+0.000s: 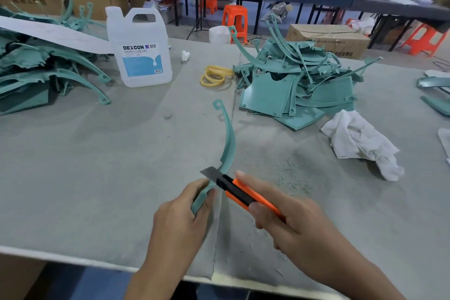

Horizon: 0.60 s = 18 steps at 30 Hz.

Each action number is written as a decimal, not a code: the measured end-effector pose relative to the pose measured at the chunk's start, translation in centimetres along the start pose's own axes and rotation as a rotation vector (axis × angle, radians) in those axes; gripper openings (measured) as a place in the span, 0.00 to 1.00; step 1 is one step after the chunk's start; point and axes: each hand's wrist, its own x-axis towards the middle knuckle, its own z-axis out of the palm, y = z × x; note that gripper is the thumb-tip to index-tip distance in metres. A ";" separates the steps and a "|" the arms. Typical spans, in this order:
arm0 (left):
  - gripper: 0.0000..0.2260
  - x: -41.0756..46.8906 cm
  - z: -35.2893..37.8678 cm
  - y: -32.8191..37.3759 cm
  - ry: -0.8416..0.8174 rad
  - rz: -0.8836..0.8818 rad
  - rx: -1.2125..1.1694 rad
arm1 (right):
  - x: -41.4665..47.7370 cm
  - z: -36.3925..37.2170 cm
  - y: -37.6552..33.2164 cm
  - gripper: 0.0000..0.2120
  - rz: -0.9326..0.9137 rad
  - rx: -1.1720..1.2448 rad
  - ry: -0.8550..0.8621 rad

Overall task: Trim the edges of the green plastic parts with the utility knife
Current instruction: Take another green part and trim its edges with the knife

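The left hand closes its grip round the near end of a curved green strip, hiding that end; the far eyelet stands above the table. The right hand wraps its grip round the orange utility knife, covering the handle's rear. The blade crosses the strip's edge, and contact is unclear. A heap of green parts lies beyond, and the left pile is cut off.

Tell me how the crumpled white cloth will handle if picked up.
The white cloth looks floppy: it lies in crumpled folds, so it would probably sag from one pinch. Likely light; unlikely to roll on the grey table.
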 end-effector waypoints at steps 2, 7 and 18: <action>0.09 -0.1 0.1 -0.1 0.022 -0.009 0.021 | -0.6 0.1 -0.4 0.22 -0.011 -0.005 -0.003; 0.02 0.0 0.3 -0.6 0.046 -0.007 0.009 | -1.4 0.8 -0.3 0.22 -0.021 0.020 0.017; 0.16 0.2 0.0 -0.9 0.084 0.052 -0.063 | 8.3 0.4 6.9 0.24 0.082 -0.215 0.192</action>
